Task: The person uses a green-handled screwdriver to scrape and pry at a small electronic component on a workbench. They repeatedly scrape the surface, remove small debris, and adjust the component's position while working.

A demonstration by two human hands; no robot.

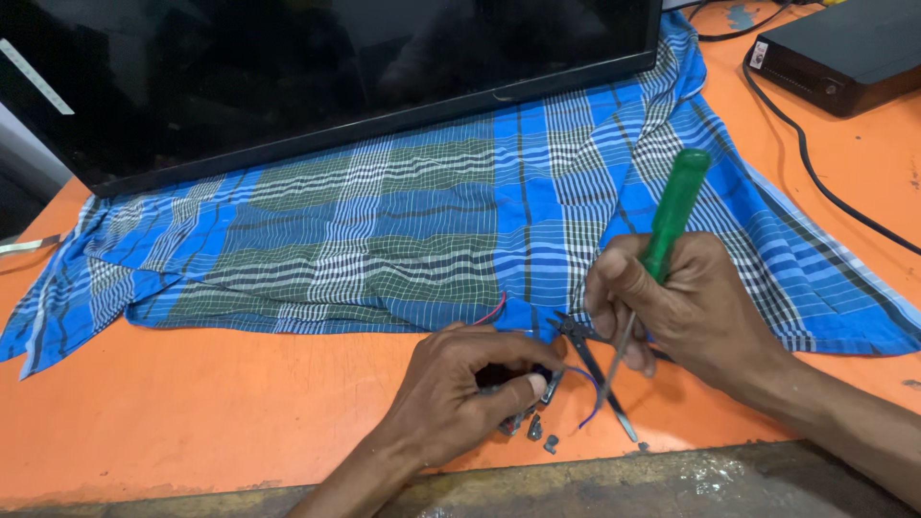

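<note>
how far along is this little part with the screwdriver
Done: small loose pieces already lie on the orange table. In hand: left hand pinches a small dark part, right hand holds the green screwdriver tip-down beside it. Left: wires remain attached.

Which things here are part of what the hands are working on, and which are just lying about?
In hand:
- left hand gripping a small dark part with thin wires
- right hand holding the green-handled screwdriver
- loose small pieces
- black tweezers

Lying about:
- blue checked cloth
- flat screen
- black box and cable
</note>
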